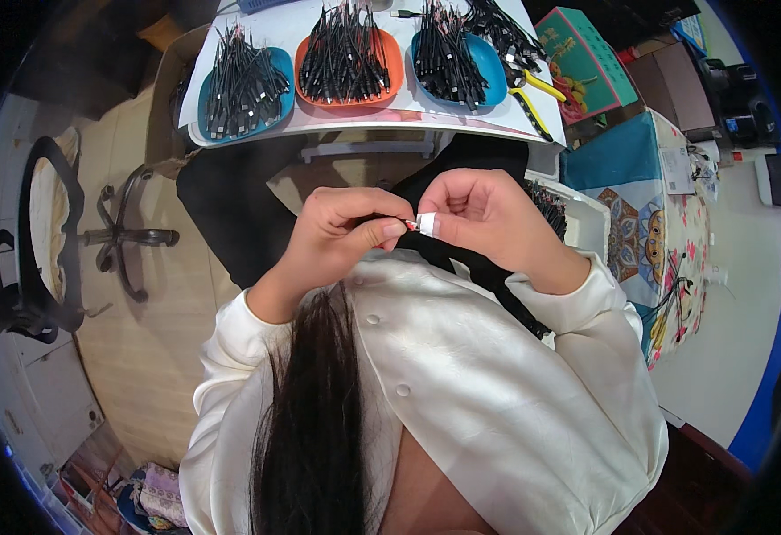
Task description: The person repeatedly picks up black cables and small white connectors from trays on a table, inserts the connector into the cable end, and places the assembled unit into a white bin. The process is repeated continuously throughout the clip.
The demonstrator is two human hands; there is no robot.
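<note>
My left hand [350,227] and my right hand [489,218] meet in front of my chest, above my lap. Between the left thumb and forefinger are thin wire ends [411,224], partly red. They look like the stripped end of a cable, though most of it is hidden by fingers. A white wrap [426,224], like tape, sits at the right thumb and fingertip, touching the wire ends. The right fingers are curled in a pinch. Below the right hand a black cable-like strip [511,299] runs over my lap; I cannot tell whether it joins the wires.
On the white table [368,127] stand a left blue bowl [285,67], an orange bowl [397,62] and a right blue bowl [496,76], full of black cables. Yellow-handled pliers [533,105] lie beside loose cables [502,31]. A white foam box [594,214] holds more cables.
</note>
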